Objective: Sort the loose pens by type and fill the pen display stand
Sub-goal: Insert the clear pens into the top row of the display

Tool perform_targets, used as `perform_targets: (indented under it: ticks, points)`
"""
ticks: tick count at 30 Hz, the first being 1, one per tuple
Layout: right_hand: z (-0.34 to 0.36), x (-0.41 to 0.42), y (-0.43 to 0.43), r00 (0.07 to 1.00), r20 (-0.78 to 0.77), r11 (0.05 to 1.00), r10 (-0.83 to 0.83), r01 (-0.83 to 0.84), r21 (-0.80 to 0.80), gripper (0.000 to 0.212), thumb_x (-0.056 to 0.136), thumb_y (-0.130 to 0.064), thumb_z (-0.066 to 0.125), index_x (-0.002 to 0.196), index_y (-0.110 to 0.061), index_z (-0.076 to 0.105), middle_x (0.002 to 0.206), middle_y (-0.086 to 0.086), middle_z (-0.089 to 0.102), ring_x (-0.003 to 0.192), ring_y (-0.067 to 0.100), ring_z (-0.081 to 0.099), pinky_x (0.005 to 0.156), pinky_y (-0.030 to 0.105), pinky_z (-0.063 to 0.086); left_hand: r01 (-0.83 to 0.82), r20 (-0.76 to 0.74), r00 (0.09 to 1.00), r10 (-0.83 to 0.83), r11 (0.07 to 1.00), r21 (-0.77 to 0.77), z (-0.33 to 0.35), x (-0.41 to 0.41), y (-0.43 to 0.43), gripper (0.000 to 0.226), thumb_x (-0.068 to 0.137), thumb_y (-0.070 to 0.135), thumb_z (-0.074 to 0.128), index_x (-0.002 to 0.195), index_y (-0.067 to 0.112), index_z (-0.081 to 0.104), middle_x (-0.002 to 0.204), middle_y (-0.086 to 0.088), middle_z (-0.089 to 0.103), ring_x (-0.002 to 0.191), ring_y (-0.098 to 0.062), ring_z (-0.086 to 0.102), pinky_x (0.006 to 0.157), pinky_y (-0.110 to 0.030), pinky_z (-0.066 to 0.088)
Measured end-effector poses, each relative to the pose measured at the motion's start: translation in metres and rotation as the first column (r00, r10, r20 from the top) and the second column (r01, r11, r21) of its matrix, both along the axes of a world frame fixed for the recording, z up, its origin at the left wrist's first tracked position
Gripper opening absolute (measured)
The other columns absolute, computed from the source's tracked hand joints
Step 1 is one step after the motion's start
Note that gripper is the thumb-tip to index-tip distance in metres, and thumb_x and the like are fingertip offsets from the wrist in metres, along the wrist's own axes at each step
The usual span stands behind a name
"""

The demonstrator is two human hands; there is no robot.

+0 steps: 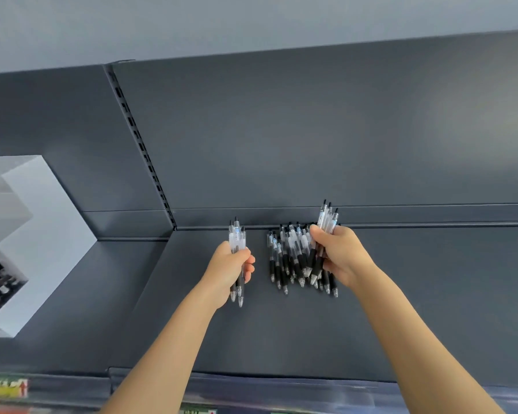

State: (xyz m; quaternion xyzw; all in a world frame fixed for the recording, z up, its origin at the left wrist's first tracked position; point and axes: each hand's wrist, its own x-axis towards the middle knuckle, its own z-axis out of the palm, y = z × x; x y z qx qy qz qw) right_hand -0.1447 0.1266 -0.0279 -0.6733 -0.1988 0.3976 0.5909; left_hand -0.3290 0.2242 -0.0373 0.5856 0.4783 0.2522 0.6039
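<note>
gathering pens of one type before loading the stand. the left hand (229,271) is closed round a small bunch of pens (237,239), with clear barrels away from the wrist and tips toward it. the right hand (343,255) grips a second bunch (327,218) between thumb and curled fingers, the push-button ends standing out beyond the knuckles. this hand sits over the right side of the pile of loose pens (283,258), which lies on the shelf (281,333) between the two hands and partly under the right palm. both forearms reach forward, wrists nearly straight, palms turned toward each other. the display stand (45,234), a white stepped box, stands well to the left of the left hand; dark stock shows dimly in its lower part, but its slots cannot be made out. to do the step well, it seems best to keep every pen in a bunch pointing the same way. each new pen should be checked against those already held, since the pens look much alike from here. lifting from the pile's edge should stop the rest from rolling. small bunches should enter a slot without fanning out.
</note>
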Motion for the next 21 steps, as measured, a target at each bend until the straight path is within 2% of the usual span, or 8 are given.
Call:
perform_targets:
  ticks: [3, 6, 9, 13, 17, 21]
  points:
    - [0.010, -0.035, 0.013, 0.985, -0.136, 0.993, 0.104, -0.094, 0.073, 0.022, 0.094, -0.023, 0.057, 0.076, -0.012, 0.051, 0.065, 0.004, 0.046, 0.058, 0.018, 0.043, 0.062, 0.032, 0.043, 0.004, 0.042, 0.999, -0.004, 1.000, 0.001, 0.010, -0.021, -0.005, 0.005, 0.095, 0.004, 0.046, 0.100, 0.003, 0.049, 0.079, -0.011, 0.059, 0.054, -0.020, 0.056, 0.053, -0.030, 0.047]
    - [0.021, -0.071, 0.027, 0.931, -0.343, 0.989, 0.126, -0.089, 0.122, 0.013, 0.094, -0.015, 0.059, 0.083, -0.010, 0.054, 0.063, 0.004, 0.058, 0.055, 0.015, 0.052, 0.052, 0.025, 0.043, -0.069, 0.133, 0.988, 0.076, 0.996, -0.059, 0.018, -0.049, -0.002, 0.006, 0.096, 0.008, 0.050, 0.097, 0.002, 0.052, 0.075, -0.011, 0.060, 0.053, -0.018, 0.058, 0.050, -0.028, 0.051]
    - [0.029, -0.110, 0.041, 0.880, -0.458, 0.991, 0.125, -0.085, 0.107, 0.008, 0.093, -0.013, 0.059, 0.088, -0.008, 0.055, 0.065, 0.005, 0.061, 0.057, 0.014, 0.053, 0.041, 0.017, 0.037, -0.131, 0.227, 0.959, 0.170, 0.976, -0.176, 0.020, -0.087, 0.009, 0.008, 0.095, 0.009, 0.053, 0.089, 0.004, 0.051, 0.068, -0.007, 0.054, 0.048, -0.014, 0.047, 0.044, -0.023, 0.041]
    - [0.035, -0.174, 0.062, 0.906, -0.390, 0.987, 0.163, -0.152, 0.059, 0.011, 0.090, -0.017, 0.062, 0.083, -0.010, 0.059, 0.064, 0.001, 0.056, 0.051, 0.013, 0.044, 0.040, 0.018, 0.031, -0.160, 0.264, 0.938, 0.226, 0.955, -0.249, 0.023, -0.147, 0.025, 0.017, 0.094, 0.011, 0.055, 0.079, 0.007, 0.049, 0.066, -0.005, 0.047, 0.046, -0.011, 0.041, 0.040, -0.020, 0.034]
    - [0.044, -0.244, 0.084, 0.932, -0.305, 0.981, 0.193, -0.186, 0.055, 0.017, 0.087, -0.019, 0.067, 0.076, -0.014, 0.055, 0.063, -0.001, 0.043, 0.039, 0.009, 0.032, 0.039, 0.018, 0.027, -0.156, 0.267, 0.944, 0.195, 0.975, -0.161, 0.035, -0.215, 0.041, 0.015, 0.094, 0.013, 0.055, 0.082, 0.009, 0.049, 0.065, -0.003, 0.045, 0.047, -0.010, 0.038, 0.039, -0.018, 0.031]
    - [0.058, -0.316, 0.108, 0.940, -0.246, 0.969, 0.238, -0.212, 0.128, 0.015, 0.087, -0.014, 0.066, 0.078, -0.012, 0.054, 0.064, 0.001, 0.045, 0.043, 0.008, 0.033, 0.037, 0.018, 0.025, -0.177, 0.265, 0.943, 0.203, 0.977, -0.119, 0.048, -0.283, 0.058, 0.012, 0.093, 0.009, 0.053, 0.083, 0.009, 0.048, 0.065, -0.005, 0.047, 0.046, -0.011, 0.038, 0.037, -0.019, 0.030]
